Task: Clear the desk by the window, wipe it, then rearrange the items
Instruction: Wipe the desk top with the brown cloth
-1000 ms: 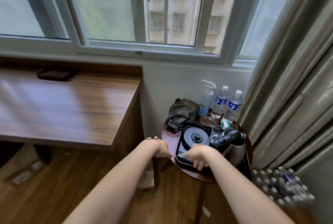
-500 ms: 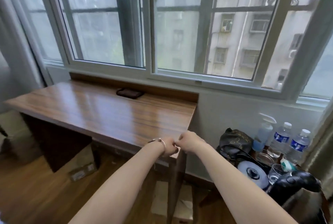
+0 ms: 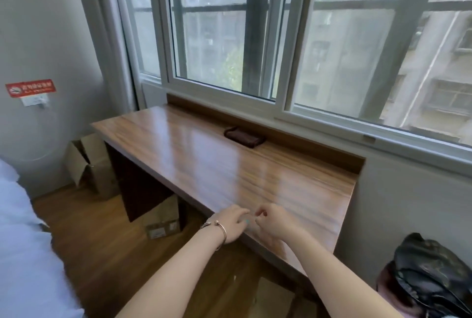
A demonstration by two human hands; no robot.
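Soft grey daylight enters through window (image 3: 281,44), room evenly bright. Broad pale glare streaks on glossy counter (image 3: 229,164). Dark shadow under counter. Wide-angle distortion bends window frames, walls at edges. Slight motion blur throughout, both hands soft; buildings outside hazy. White bed (image 3: 23,253) at left near overexposed.

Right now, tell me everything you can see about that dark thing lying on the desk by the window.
The dark item is a small, flat, brownish-black object, oblong with rounded corners; it looks soft, like leather or folded cloth, though blur hides the detail. It lies flat on the wooden desk, at the back, against the raised ledge under the window. Nothing else touches it; both hands are at the desk's front edge, well away from it.
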